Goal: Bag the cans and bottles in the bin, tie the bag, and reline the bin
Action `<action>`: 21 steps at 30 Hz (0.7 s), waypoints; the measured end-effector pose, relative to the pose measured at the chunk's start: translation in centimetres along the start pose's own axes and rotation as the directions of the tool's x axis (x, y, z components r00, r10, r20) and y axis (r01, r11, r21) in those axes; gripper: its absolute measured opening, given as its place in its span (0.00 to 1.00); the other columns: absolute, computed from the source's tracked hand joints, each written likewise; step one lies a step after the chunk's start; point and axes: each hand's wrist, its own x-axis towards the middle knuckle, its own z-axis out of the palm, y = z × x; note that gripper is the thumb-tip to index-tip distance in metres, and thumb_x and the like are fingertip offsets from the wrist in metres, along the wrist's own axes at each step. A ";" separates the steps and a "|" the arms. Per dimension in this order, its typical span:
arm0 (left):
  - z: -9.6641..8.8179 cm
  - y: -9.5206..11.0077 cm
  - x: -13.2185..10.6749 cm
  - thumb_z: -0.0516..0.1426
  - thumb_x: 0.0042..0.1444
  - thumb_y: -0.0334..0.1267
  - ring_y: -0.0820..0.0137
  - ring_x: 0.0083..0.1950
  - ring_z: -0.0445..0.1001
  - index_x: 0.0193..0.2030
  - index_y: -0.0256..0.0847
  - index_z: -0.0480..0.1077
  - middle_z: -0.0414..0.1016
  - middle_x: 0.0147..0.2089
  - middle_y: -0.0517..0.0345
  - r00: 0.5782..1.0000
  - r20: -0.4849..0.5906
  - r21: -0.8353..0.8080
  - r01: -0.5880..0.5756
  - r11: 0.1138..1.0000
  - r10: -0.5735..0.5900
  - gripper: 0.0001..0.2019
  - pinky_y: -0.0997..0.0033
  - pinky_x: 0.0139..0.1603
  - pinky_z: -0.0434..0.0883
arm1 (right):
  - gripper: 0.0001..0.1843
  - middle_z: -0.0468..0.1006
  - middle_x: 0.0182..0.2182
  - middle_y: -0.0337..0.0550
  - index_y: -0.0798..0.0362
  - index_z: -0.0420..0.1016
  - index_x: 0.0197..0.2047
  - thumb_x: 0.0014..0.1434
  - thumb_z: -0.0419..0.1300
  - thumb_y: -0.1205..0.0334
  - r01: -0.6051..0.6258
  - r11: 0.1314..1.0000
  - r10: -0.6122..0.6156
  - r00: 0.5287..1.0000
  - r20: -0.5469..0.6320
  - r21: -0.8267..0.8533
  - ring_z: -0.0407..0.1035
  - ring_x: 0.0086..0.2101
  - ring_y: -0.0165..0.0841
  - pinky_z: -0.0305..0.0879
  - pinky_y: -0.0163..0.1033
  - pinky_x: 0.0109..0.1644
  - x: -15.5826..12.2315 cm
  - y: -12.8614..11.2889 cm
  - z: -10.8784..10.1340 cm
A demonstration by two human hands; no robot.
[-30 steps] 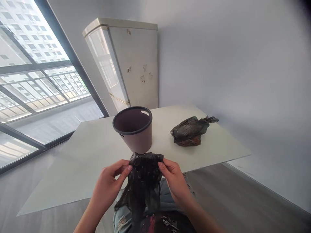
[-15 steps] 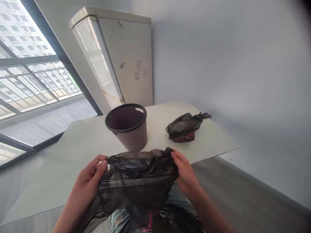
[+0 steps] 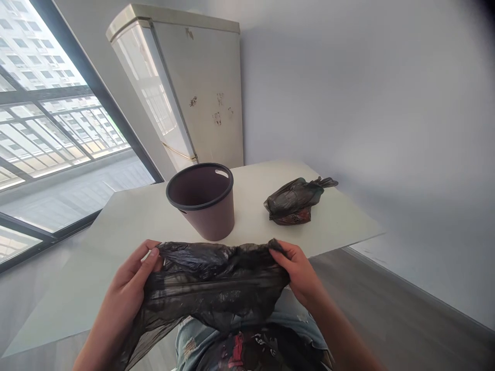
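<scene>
A thin black plastic bag (image 3: 212, 293) stretches between my two hands above my lap. My left hand (image 3: 131, 273) pinches its upper left edge between thumb and fingers. At the upper right edge, my right hand (image 3: 297, 270) grips a bunched part of the rim. The bag's mouth is partly drawn apart, and its lower left part hangs down by my left forearm. Just beyond the bag, a mauve trash bin (image 3: 211, 219) with a dark rim and handle holes stands upright on the white table (image 3: 127, 221). No liner shows inside the bin.
To the bin's right, a tied black bag (image 3: 296, 201) with something reddish inside lies on the table. Behind the table stands an old white refrigerator (image 3: 209, 77). A large window (image 3: 58, 118) is at the left, a plain wall (image 3: 348, 103) at the right.
My hands have moved apart, the left one to the left and the right one slightly right, pulling the black bag wider. The bag's bottom has risen off my lap. Bin and tied bag stay put.
</scene>
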 end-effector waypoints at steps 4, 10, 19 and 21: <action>0.1 -0.1 0.0 0.61 0.60 0.63 0.67 0.30 0.69 0.48 0.48 0.72 0.68 0.30 0.61 0.996 0.060 -0.037 0.069 0.997 -0.067 0.22 0.74 0.28 0.70 | 0.24 0.84 0.32 0.42 0.50 0.85 0.38 0.50 0.76 0.39 -0.015 0.976 0.067 0.970 -0.234 0.217 0.77 0.38 0.42 0.71 0.41 0.39 0.6 0.6 -0.1; 0.5 -1.1 0.7 0.62 0.60 0.61 0.61 0.39 0.77 0.66 0.55 0.68 0.77 0.41 0.56 0.980 0.172 0.351 -0.153 0.924 0.097 0.30 0.67 0.38 0.74 | 0.26 0.86 0.39 0.45 0.49 0.85 0.38 0.48 0.77 0.35 -0.059 0.950 0.183 0.901 -0.394 0.305 0.80 0.42 0.46 0.75 0.44 0.39 0.8 0.9 -0.8; 4.7 0.2 0.2 0.63 0.64 0.50 0.55 0.64 0.75 0.74 0.57 0.62 0.75 0.66 0.51 0.874 0.395 0.376 -0.436 0.818 0.284 0.33 0.54 0.64 0.72 | 0.25 0.87 0.41 0.48 0.52 0.86 0.37 0.49 0.77 0.39 -0.124 0.940 0.163 0.982 -0.099 0.318 0.79 0.49 0.47 0.74 0.49 0.55 -0.1 0.3 3.0; 5.5 0.8 0.3 0.62 0.66 0.48 0.60 0.54 0.79 0.69 0.54 0.68 0.81 0.53 0.54 0.851 0.446 0.346 -0.450 0.823 0.278 0.26 0.58 0.59 0.73 | 0.24 0.86 0.40 0.47 0.52 0.86 0.39 0.51 0.76 0.40 -0.151 0.934 0.176 0.983 -0.049 0.324 0.79 0.47 0.46 0.73 0.48 0.55 -0.2 0.3 3.7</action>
